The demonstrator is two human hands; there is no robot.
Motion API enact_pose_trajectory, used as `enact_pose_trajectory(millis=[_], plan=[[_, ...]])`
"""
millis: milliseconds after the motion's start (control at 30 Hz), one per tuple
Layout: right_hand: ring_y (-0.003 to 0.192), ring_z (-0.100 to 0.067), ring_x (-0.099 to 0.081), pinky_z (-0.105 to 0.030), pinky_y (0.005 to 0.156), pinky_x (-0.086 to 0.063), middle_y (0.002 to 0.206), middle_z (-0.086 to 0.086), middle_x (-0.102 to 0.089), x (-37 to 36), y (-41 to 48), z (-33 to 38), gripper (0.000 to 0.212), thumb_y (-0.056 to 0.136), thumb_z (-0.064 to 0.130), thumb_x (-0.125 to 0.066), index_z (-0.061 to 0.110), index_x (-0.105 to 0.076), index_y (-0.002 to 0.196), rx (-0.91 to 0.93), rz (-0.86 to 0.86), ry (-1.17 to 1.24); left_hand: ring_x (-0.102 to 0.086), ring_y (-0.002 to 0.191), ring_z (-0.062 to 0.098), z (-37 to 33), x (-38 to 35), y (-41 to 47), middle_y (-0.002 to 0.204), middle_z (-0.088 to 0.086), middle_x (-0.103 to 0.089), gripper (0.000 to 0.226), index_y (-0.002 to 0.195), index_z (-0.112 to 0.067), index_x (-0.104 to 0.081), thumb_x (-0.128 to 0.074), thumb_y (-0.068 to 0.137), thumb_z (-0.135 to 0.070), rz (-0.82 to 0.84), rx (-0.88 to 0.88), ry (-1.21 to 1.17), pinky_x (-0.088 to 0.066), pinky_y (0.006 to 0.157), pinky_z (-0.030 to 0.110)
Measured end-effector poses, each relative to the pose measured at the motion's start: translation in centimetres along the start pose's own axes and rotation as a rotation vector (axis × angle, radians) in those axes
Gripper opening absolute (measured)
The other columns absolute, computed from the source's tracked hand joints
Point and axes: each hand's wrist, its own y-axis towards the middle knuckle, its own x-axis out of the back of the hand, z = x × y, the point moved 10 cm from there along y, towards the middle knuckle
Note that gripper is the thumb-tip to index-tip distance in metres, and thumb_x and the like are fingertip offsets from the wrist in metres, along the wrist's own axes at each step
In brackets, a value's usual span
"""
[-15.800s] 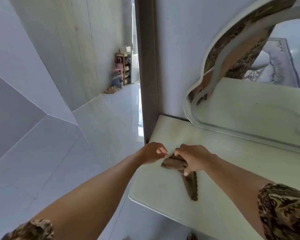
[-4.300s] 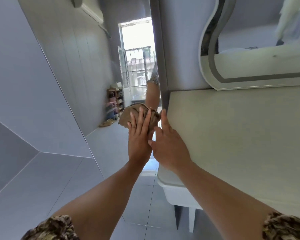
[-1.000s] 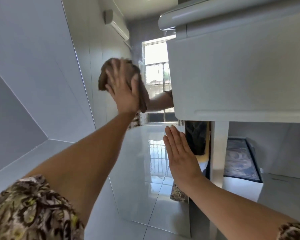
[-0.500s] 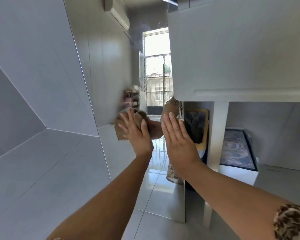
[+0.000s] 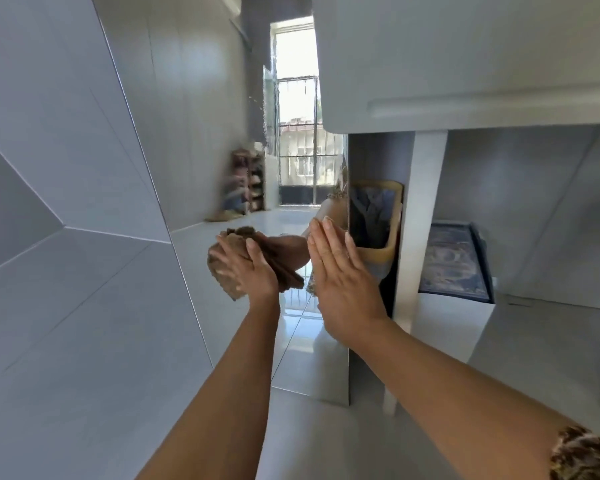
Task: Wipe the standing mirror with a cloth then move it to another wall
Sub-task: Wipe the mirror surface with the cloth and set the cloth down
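The tall standing mirror (image 5: pixel 194 150) leans against the wall just left of a white dresser and reflects a hallway and a bright window. My left hand (image 5: pixel 248 271) presses a crumpled brown cloth (image 5: pixel 224 275) flat against the glass at about mid height. My right hand (image 5: pixel 340 289) lies flat, holding nothing, on the glass at the mirror's right edge. The reflection of my left hand and the cloth shows right behind them. The mirror's bottom edge rests on the pale tiled floor (image 5: pixel 309 438).
The white dresser (image 5: pixel 465 64) overhangs on the right, and its leg (image 5: pixel 420 220) stands close beside the mirror's edge. A yellow basket (image 5: pixel 378 220) and a blue patterned rug (image 5: pixel 454 261) sit under the dresser. A grey tiled wall (image 5: pixel 49 168) runs along the left.
My left hand has wiped the cloth downward from high on the glass to mid height. My right hand has stayed flat at the mirror's right edge, shifting slightly upward.
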Motion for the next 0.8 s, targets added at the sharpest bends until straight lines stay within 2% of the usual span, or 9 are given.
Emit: enact_pose_trajectory(millis=[167,334,400,467,500,600,667,734,801], plan=[[0.148,-0.035,0.012,-0.048,0.12,-0.007,0.161,-0.018,0.009,0.5,0.2,0.2,0.08,0.091,0.024,-0.051,0.0,-0.004,0.152,-0.049,0.015,0.201,0.012,0.152,0.029,-6.1,-0.3,1.5,0.166,-0.001,0.007,0.053,0.157,-0.026,-0.009,-0.024,0.107,-0.036,-0.002,-0.252,-0.03,0.008,0.118,0.057],[0.148,-0.039,0.002,-0.048,0.119,-0.015,0.16,-0.023,0.0,1.1,-0.4,-1.0,0.073,0.094,0.025,-0.044,-0.004,-0.008,0.151,-0.137,-0.017,0.17,0.012,0.152,0.034,-12.1,-6.2,-7.1,0.162,-0.011,0.001,0.051,0.155,-0.029,-0.022,-0.027,0.104,-0.034,0.337,-1.079,0.32,0.014,0.116,0.055],[0.147,-0.042,0.003,-0.049,0.117,-0.018,0.159,-0.027,-0.001,0.3,-1.7,-0.7,0.071,0.095,0.025,-0.04,-0.006,-0.009,0.15,-0.109,0.013,0.152,0.012,0.152,0.033,-11.9,-7.1,-8.7,0.163,-0.01,-0.001,0.052,0.154,-0.027,-0.024,-0.027,0.103,-0.035,0.396,-1.216,0.4,0.013,0.119,0.055],[0.146,-0.044,0.005,-0.05,0.117,-0.016,0.158,-0.028,0.002,-0.3,-2.8,0.2,0.066,0.092,0.017,-0.031,-0.008,-0.009,0.149,-0.051,0.033,0.167,0.008,0.153,0.032,-10.2,-6.0,-6.2,0.163,-0.007,-0.001,0.052,0.155,-0.024,-0.024,-0.029,0.104,-0.035,0.29,-1.097,0.382,0.012,0.119,0.049],[0.146,-0.045,0.006,-0.051,0.118,-0.015,0.158,-0.029,0.003,-0.3,-3.0,0.6,0.065,0.089,0.012,-0.026,-0.008,-0.009,0.149,-0.036,0.027,0.17,0.004,0.153,0.032,-8.5,-4.4,-3.7,0.164,-0.001,-0.004,0.054,0.155,-0.02,-0.026,-0.029,0.104,-0.038,0.184,-0.933,0.327,0.01,0.12,0.044],[0.146,-0.045,0.009,-0.051,0.118,-0.013,0.157,-0.029,0.008,-0.5,-2.9,1.2,0.066,0.089,0.011,-0.027,-0.007,-0.008,0.15,-0.059,0.033,0.187,-0.021,0.15,0.027,1.6,2.5,2.9,0.161,0.013,-0.025,0.056,0.153,-0.01,-0.03,-0.027,0.105,-0.04,-0.165,-0.095,0.076,-0.01,0.119,0.027],[0.146,-0.044,0.011,-0.051,0.118,-0.012,0.157,-0.028,0.011,-1.1,-2.5,1.1,0.073,0.091,0.019,-0.041,-0.006,-0.006,0.15,-0.085,0.059,0.196,-0.036,0.142,0.026,5.6,4.6,2.6,0.154,0.015,-0.037,0.047,0.149,-0.007,-0.035,-0.027,0.108,-0.028,-0.251,0.216,-0.04,-0.023,0.11,0.024],[0.146,-0.042,0.009,-0.051,0.118,-0.012,0.158,-0.026,0.008,-1.5,-2.5,1.1,0.078,0.092,0.027,-0.049,-0.004,-0.008,0.151,-0.097,0.084,0.186,-0.034,0.143,0.03,4.0,4.3,0.7,0.154,0.019,-0.035,0.052,0.149,-0.002,-0.035,-0.024,0.107,-0.032,-0.233,0.18,-0.025,-0.021,0.108,0.021],[0.147,-0.04,0.008,-0.052,0.118,-0.011,0.159,-0.024,0.006,-1.7,-2.6,1.1,0.078,0.092,0.028,-0.051,-0.003,-0.01,0.151,-0.097,0.088,0.179,-0.013,0.151,0.034,-1.8,1.7,-1.3,0.163,0.016,-0.017,0.064,0.153,-0.005,-0.026,-0.015,0.105,-0.045,-0.112,-0.242,0.111,-0.001,0.119,0.028]])
